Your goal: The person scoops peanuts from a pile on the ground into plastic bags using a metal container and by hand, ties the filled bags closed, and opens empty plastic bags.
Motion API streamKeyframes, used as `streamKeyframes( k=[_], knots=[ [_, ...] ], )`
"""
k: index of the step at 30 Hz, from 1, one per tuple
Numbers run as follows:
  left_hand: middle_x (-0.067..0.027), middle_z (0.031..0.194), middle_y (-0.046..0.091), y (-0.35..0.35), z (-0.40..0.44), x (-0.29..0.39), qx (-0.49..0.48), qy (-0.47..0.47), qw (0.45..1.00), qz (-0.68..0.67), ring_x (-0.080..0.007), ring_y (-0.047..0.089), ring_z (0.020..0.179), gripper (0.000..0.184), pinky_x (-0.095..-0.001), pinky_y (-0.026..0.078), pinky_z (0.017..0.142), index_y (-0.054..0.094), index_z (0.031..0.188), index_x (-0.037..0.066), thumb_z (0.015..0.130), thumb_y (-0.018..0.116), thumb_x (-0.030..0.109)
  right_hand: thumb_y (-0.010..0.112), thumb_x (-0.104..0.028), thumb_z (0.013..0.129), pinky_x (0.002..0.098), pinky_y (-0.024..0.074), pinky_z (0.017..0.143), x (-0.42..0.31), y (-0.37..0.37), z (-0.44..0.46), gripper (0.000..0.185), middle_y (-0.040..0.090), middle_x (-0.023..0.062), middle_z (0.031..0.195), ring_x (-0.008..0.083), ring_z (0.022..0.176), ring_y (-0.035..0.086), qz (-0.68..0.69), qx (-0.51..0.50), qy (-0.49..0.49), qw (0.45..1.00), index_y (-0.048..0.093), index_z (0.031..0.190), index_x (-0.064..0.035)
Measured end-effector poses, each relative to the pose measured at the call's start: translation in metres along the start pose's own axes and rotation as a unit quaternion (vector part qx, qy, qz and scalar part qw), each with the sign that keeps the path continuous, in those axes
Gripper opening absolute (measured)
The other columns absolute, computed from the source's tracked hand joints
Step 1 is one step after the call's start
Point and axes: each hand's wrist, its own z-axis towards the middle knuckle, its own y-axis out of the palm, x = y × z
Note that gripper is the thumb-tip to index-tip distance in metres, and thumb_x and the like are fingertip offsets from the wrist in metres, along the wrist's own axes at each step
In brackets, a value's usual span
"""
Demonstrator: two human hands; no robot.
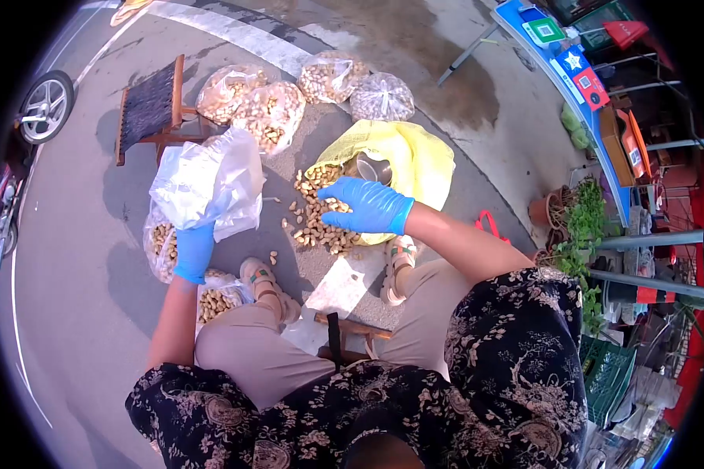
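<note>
Both my hands wear blue gloves. My left hand (195,252) is under a white plastic bag (211,181), its fingers hidden by the plastic. My right hand (369,205) is over loose peanuts (321,223) spilling from the mouth of a yellow mesh sack (424,160). Its fingers are spread, pointing left, and touch or hover just over the peanuts. A clear scoop or bowl (374,169) lies in the sack's mouth. Below my left hand, two clear bags hold peanuts, one (161,248) beside the wrist and another (215,303) near my knee.
Several filled clear bags (270,117) stand beyond the peanuts. A folding stool (149,102) is at the upper left, a motorbike wheel (47,107) farther left. On the right are a blue table (536,48), potted plants (587,215) and a green crate (607,375).
</note>
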Motion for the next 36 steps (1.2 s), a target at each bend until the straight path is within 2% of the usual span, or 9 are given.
streamKeyframes(
  k=[6, 10, 15, 18, 21, 25, 29, 32, 36],
  knots=[
    [-0.0088, 0.116, 0.054, -0.053, 0.022, 0.128, 0.091, -0.013, 0.934, -0.346, -0.0164, 0.056, 0.101, 0.034, -0.0266, 0.047, 0.085, 0.048, 0.122, -0.001, 0.088, 0.049, 0.002, 0.068, -0.043, 0.075, 0.0373, 0.0379, 0.097, -0.053, 0.001, -0.03, 0.071, 0.05, 0.0181, 0.123, 0.0308, 0.115, 0.048, 0.274, 0.078, 0.055, 0.957, 0.041, 0.131, -0.0068],
    [-0.0071, 0.112, 0.055, -0.048, 0.033, 0.185, 0.082, -0.039, 0.87, -0.484, -0.0157, 0.055, 0.103, 0.035, -0.0284, 0.048, 0.086, 0.044, 0.125, 0.002, 0.091, 0.048, 0.007, 0.079, -0.051, 0.053, 0.0423, 0.0301, 0.103, -0.069, 0.014, -0.027, 0.113, 0.039, 0.026, 0.128, 0.0394, 0.121, 0.037, 0.113, 0.245, -0.045, 0.962, 0.024, 0.138, -0.0019],
    [-0.0064, 0.11, 0.056, -0.038, 0.003, 0.226, 0.116, -0.069, 0.849, -0.511, -0.0156, 0.056, 0.097, 0.029, -0.03, 0.046, 0.086, 0.05, 0.119, 0.004, 0.092, 0.049, 0.014, 0.059, -0.04, 0.077, 0.0474, 0.0354, 0.09, -0.061, 0.029, -0.027, 0.039, 0.058, 0.0163, 0.107, 0.0352, 0.105, 0.05, 0.002, 0.225, 0.019, 0.974, 0.063, 0.087, -0.0025],
    [-0.0082, 0.109, 0.058, -0.041, 0.009, 0.161, 0.189, -0.069, 0.831, -0.519, -0.0194, 0.056, 0.097, 0.029, -0.0349, 0.045, 0.088, 0.053, 0.116, 0.004, 0.093, 0.049, 0.021, 0.05, -0.04, 0.084, 0.0473, 0.0454, 0.071, -0.04, 0.038, -0.032, 0.038, 0.062, 0.016, 0.073, 0.036, 0.072, 0.06, -0.022, 0.205, -0.039, 0.978, 0.063, 0.076, -0.0051],
    [-0.0084, 0.101, 0.059, -0.025, -0.002, 0.111, 0.202, -0.24, 0.78, -0.542, -0.0205, 0.057, 0.092, 0.03, -0.0367, 0.048, 0.084, 0.055, 0.111, 0.005, 0.092, 0.049, 0.027, 0.047, -0.04, 0.086, 0.0458, 0.0475, 0.067, -0.033, 0.035, -0.044, 0.038, 0.063, 0.0159, 0.074, 0.0354, 0.071, 0.061, -0.042, 0.203, 0.0, 0.978, 0.064, 0.076, -0.0071],
    [-0.0087, 0.089, 0.058, -0.002, -0.015, -0.012, 0.114, -0.243, 0.783, -0.561, -0.0209, 0.057, 0.078, 0.025, -0.0362, 0.051, 0.068, 0.055, 0.107, 0.007, 0.091, 0.05, 0.026, 0.048, -0.039, 0.085, 0.0455, 0.0482, 0.066, -0.012, 0.03, -0.051, 0.036, 0.063, 0.0156, 0.074, 0.0346, 0.072, 0.062, -0.069, 0.169, 0.019, 0.983, 0.065, 0.078, -0.0077],
    [-0.004, 0.074, 0.046, 0.014, -0.012, -0.005, 0.226, -0.289, 0.795, -0.483, -0.0172, 0.048, 0.064, 0.032, -0.0325, 0.044, 0.053, 0.052, 0.103, 0.011, 0.089, 0.05, 0.04, 0.047, -0.034, 0.085, 0.0464, 0.048, 0.069, -0.013, 0.036, -0.051, 0.034, 0.064, 0.0168, 0.077, 0.0346, 0.074, 0.062, -0.074, 0.1, 0.003, 0.992, 0.066, 0.08, -0.0065],
    [-0.0044, 0.081, 0.046, -0.022, -0.001, -0.017, 0.386, -0.309, 0.721, -0.485, -0.0188, 0.049, 0.069, 0.038, -0.035, 0.045, 0.06, 0.05, 0.107, 0.011, 0.09, 0.045, 0.045, 0.045, -0.029, 0.083, 0.0463, 0.0484, 0.07, -0.002, 0.044, -0.052, 0.033, 0.063, 0.0201, 0.075, 0.0367, 0.075, 0.062, -0.089, 0.061, 0.025, 0.994, 0.066, 0.078, -0.0038],
    [-0.0053, 0.088, 0.046, -0.056, -0.002, 0.006, 0.44, -0.288, 0.741, -0.418, -0.0202, 0.048, 0.071, 0.039, -0.0371, 0.044, 0.066, 0.047, 0.111, 0.011, 0.092, 0.04, 0.044, 0.045, -0.035, 0.086, 0.0458, 0.0484, 0.069, 0.043, 0.023, -0.056, 0.037, 0.063, 0.0182, 0.075, 0.0354, 0.074, 0.061, -0.143, 0.14, 0.102, 0.975, 0.066, 0.077, -0.0051]
  ],
)
